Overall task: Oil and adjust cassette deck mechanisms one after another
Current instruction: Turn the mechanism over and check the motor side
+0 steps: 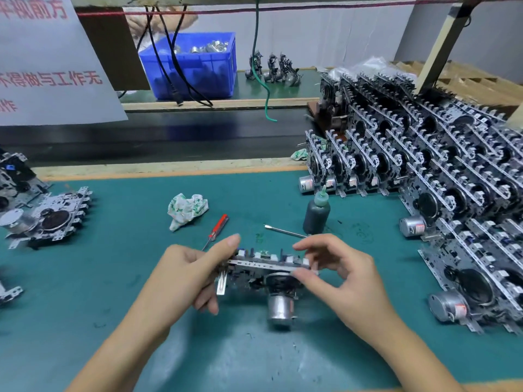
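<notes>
1. Down front, over the teal-matted worktop (pixel 85 306), both hands hold one silver metal cassette deck mechanism (pixel 266 267) up off the mat, its round grey motor can hanging underneath.
2. Left hand (pixel 181 275) has its fingers (pixel 226 244) wrapped round the left end, thumb on top. Right hand (pixel 345 275) pinches the right end between thumb and fingers, so both are gripping, not loose.
3. Just past the hands: a red-handled screwdriver (pixel 218 227), a thin bare metal pick (pixel 285 231), and a dark squeeze bottle with a green nozzle (pixel 317 213), standing upright.
4. Crumpled white-and-green rag (pixel 186 210) lies left of those.
5. Off to the left a finished-looking mechanism (pixel 51 219) lies flat; on the right, a big stacked batch of mechanisms (pixel 424 171) leans in rows.
6. Way back, a blue plastic crate of metal parts (pixel 198 66) sits beyond the wooden rail.
</notes>
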The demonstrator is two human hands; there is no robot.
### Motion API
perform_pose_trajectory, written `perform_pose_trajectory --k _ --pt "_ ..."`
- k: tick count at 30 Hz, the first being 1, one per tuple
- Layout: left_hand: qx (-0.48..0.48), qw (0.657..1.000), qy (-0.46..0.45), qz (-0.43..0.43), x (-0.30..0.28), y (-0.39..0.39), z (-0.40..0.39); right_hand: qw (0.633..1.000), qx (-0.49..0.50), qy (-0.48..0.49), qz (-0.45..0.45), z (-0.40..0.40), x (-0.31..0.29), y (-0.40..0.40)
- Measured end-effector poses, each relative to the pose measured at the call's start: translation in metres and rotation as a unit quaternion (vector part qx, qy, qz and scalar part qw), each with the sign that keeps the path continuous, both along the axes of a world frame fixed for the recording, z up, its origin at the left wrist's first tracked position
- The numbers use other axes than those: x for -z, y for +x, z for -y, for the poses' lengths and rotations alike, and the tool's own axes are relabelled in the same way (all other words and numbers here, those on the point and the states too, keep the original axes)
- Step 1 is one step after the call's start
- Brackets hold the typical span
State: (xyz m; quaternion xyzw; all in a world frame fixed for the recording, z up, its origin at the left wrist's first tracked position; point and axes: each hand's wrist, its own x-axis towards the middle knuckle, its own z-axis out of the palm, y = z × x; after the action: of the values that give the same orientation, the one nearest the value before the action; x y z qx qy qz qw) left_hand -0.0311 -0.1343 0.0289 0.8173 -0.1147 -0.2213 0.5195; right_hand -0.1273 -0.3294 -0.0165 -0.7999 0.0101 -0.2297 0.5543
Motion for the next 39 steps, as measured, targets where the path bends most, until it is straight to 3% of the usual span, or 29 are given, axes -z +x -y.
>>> perform_pose_trajectory --k 3,6,7,8,10,13,16,28,34,39 --pt "0.012 0.997 0.081 0.009 0.007 0.0 -0.007 0.997 -0.044 -0.01 -0.07 -0.002 0.003 0.001" --pt "0.003 0.932 0.297 0.206 0.009 -0.004 -0.015 0.992 -0.045 -0.084 -0.086 -0.005 0.005 0.003" --pt "-0.019 0.909 0.316 0.273 0.008 -0.005 -0.015 0.99 -0.044 -0.097 -0.088 -0.005 0.006 0.005" --pt "-0.034 0.901 0.285 0.325 0.007 -0.005 -0.015 0.99 -0.043 -0.102 -0.091 -0.006 0.006 0.007" --pt "0.004 0.913 0.137 0.385 0.007 -0.002 -0.012 0.991 -0.047 -0.086 -0.096 -0.006 0.005 0.01" --pt "0.103 0.909 0.005 0.405 0.01 0.0 -0.002 0.992 -0.068 -0.039 -0.103 -0.005 0.004 0.013" --pt "0.152 0.911 -0.017 0.383 0.014 0.002 0.006 0.989 -0.091 -0.042 -0.111 0.0 -0.001 0.019" --pt "0.117 0.932 -0.106 0.326 0.027 -0.001 0.015 0.984 -0.12 -0.072 -0.113 0.006 -0.006 0.027" --pt "0.122 0.938 -0.118 0.303 0.027 0.001 0.015 0.989 -0.11 -0.011 -0.1 0.001 -0.002 0.023" --pt "0.136 0.939 -0.115 0.295 0.027 0.001 0.013 0.987 -0.113 -0.017 -0.117 0.003 -0.004 0.025"
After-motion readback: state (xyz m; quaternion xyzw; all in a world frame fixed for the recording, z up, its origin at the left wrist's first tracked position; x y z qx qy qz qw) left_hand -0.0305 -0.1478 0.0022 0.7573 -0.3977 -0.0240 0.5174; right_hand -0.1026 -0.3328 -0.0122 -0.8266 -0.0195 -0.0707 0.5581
